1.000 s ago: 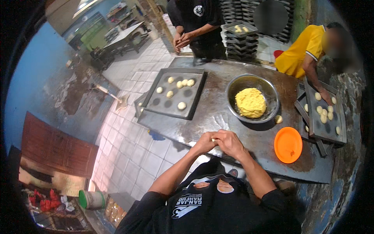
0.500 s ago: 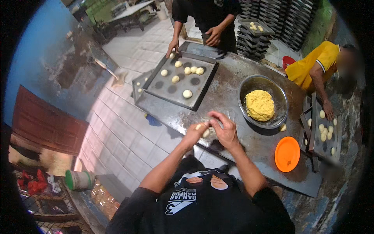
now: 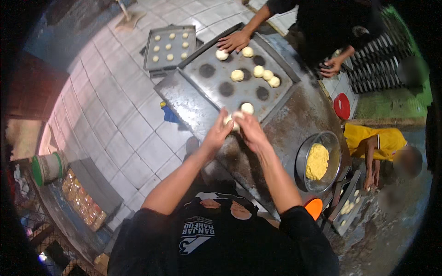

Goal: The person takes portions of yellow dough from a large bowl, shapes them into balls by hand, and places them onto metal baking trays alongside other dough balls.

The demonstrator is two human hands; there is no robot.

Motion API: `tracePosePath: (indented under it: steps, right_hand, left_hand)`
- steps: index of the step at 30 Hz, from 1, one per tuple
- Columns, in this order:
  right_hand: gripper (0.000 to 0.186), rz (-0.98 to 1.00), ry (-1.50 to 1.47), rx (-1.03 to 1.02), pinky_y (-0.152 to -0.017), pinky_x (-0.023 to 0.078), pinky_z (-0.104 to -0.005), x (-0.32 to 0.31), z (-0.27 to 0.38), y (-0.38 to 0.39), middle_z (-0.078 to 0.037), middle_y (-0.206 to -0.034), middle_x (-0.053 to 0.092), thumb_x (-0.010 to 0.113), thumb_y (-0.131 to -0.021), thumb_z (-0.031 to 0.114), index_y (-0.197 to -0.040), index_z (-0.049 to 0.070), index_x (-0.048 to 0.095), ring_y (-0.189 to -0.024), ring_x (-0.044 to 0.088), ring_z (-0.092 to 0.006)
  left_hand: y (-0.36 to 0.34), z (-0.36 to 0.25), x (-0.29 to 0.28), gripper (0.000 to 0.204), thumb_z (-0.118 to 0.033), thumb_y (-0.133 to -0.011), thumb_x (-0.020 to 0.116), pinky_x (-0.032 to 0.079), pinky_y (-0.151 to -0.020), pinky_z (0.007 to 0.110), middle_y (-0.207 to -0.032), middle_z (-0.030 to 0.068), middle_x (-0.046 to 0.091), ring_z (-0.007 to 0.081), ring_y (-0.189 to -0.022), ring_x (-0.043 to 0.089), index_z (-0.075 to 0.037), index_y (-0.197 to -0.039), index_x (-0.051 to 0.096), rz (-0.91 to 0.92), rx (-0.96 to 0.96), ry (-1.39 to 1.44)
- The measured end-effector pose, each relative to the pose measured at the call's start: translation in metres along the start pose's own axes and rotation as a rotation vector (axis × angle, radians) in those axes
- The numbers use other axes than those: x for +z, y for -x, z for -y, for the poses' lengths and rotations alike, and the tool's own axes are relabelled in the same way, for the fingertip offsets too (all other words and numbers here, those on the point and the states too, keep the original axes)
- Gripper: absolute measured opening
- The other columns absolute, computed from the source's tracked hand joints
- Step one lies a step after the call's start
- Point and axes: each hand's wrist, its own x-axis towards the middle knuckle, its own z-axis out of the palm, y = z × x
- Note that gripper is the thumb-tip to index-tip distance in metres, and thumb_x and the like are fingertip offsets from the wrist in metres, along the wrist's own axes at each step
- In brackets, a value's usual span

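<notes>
My left hand (image 3: 216, 137) and my right hand (image 3: 252, 131) meet over the near edge of a large dark metal tray (image 3: 244, 93), fingers curled around pale dough (image 3: 229, 121). Fingers hide part of it, so I cannot tell whether it is one piece or two. Just beyond my right fingers a round dough ball (image 3: 247, 108) sits on the tray. Several more dough balls lie farther in, among dark round marks, three of them close together. A co-worker's hand (image 3: 235, 41) rests at the tray's far left, by another ball.
On the table's right stands a steel bowl (image 3: 301, 158) with yellow dough (image 3: 317, 162); an orange plate (image 3: 313, 208) is nearer me. A smaller tray (image 3: 161, 66) of dough balls lies left. A yellow-shirted person (image 3: 375, 140) works at another tray (image 3: 346, 220) at right.
My view has swung, so the big tray appears nearer. My hands, still around dough, have moved from the table's near edge to the tray's near edge.
</notes>
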Motion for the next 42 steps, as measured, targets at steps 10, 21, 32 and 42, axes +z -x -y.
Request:
tracePosePath:
  steps: [10, 21, 32, 42]
  right_hand:
    - [0.051, -0.177, 1.213, -0.827, -0.113, 0.033, -0.0556, 0.034, -0.046, -0.209, -0.036, -0.145, 0.041, 0.065, -0.091, 0.01, -0.132, -0.012, 0.045, -0.134, 0.04, -0.0506]
    - [0.05, -0.027, 0.305, -0.161, -0.103, 0.046, -0.0393, -0.016, 0.021, -0.231, -0.014, -0.119, 0.072, 0.043, -0.108, 0.042, -0.118, 0.001, 0.07, -0.113, 0.065, -0.0252]
    - [0.042, -0.453, 0.474, -0.427, -0.086, 0.053, -0.0456, 0.01, -0.009, -0.076, -0.022, -0.105, 0.068, 0.071, -0.086, 0.02, -0.123, 0.001, 0.062, -0.098, 0.066, -0.0391]
    - [0.034, -0.607, 0.186, -0.358, -0.074, 0.054, -0.0306, -0.053, -0.111, 0.258, -0.012, -0.11, 0.065, 0.073, -0.09, 0.013, -0.121, 0.003, 0.068, -0.089, 0.066, -0.0157]
  left_hand:
    - [-0.013, -0.027, -0.203, 0.046, -0.031, -0.107, 0.051, 0.048, -0.1, 0.037, -0.134, 0.0127, 0.063, 0.0235, -0.118, 0.061, -0.005, -0.145, 0.051, -0.352, -0.034, -0.12]
    - [-0.014, -0.037, -0.2, 0.039, -0.024, -0.105, 0.056, 0.049, -0.095, 0.033, -0.125, 0.01, 0.066, 0.0198, -0.111, 0.063, -0.003, -0.137, 0.056, -0.367, -0.041, -0.137]
    - [0.017, -0.016, -0.058, 0.04, -0.022, -0.107, 0.051, 0.052, -0.097, 0.035, -0.131, 0.0143, 0.062, 0.0217, -0.115, 0.064, 0.0, -0.141, 0.049, -0.242, 0.155, -0.258]
    - [0.116, 0.098, 0.171, 0.037, -0.039, -0.109, 0.044, 0.042, -0.06, 0.029, -0.084, 0.0013, 0.055, 0.0107, -0.073, 0.053, -0.008, -0.093, 0.058, 0.061, -0.038, -0.207]
